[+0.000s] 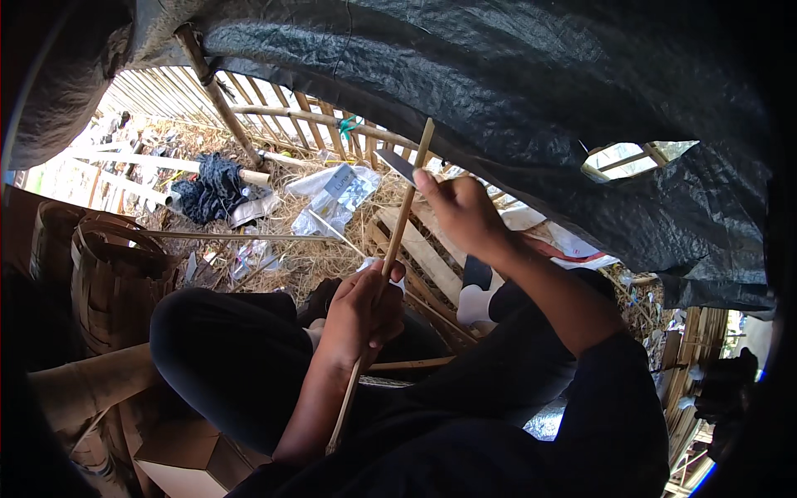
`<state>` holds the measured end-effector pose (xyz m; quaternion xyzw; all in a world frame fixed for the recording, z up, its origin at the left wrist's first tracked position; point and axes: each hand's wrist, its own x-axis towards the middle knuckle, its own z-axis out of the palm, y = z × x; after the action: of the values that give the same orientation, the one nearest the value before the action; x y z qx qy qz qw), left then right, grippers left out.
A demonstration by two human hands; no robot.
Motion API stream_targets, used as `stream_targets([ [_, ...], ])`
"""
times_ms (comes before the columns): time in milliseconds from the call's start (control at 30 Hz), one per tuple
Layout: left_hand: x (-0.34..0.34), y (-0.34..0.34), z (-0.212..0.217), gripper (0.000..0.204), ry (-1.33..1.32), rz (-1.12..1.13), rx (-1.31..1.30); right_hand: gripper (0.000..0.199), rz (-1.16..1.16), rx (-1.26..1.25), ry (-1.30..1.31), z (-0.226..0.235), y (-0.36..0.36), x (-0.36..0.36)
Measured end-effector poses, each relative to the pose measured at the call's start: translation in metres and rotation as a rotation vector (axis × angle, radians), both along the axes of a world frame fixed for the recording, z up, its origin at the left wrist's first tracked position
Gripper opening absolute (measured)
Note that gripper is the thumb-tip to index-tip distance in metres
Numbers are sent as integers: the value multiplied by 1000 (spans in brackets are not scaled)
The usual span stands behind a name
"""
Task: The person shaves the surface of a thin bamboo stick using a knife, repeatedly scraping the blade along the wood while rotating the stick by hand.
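A long, thin bamboo strip [402, 220] slants up from my lap, its pale upper end pointing away from me. My left hand [357, 314] is wrapped round it at about mid-length, just above my legs. Farther up, my right hand [462, 212] is closed on a knife whose handle is hidden in the fist. The knife blade [395, 164] crosses the strip near its top and sticks out to the left. Whether the edge bites into the bamboo cannot be made out.
Black plastic sheeting [498, 75] hangs low ahead and to the right. Woven bamboo baskets [112, 286] stand at the left, with a thick bamboo pole [100, 383] and a cardboard box [189, 465] nearer. Dark cloth [214, 189], plastic bags [336, 197] and wooden slats [423, 247] lie on straw.
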<state>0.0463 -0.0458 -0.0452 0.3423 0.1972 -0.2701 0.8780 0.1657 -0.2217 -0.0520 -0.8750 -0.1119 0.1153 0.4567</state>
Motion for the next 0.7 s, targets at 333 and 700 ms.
stream_targets([
  [333, 2, -2, -8, 30, -27, -19, -4, 68, 28, 38, -90, -13, 16, -36],
  [700, -5, 1, -1, 27, 21, 86, 19, 63, 19, -59, 161, 4, 6, -11],
])
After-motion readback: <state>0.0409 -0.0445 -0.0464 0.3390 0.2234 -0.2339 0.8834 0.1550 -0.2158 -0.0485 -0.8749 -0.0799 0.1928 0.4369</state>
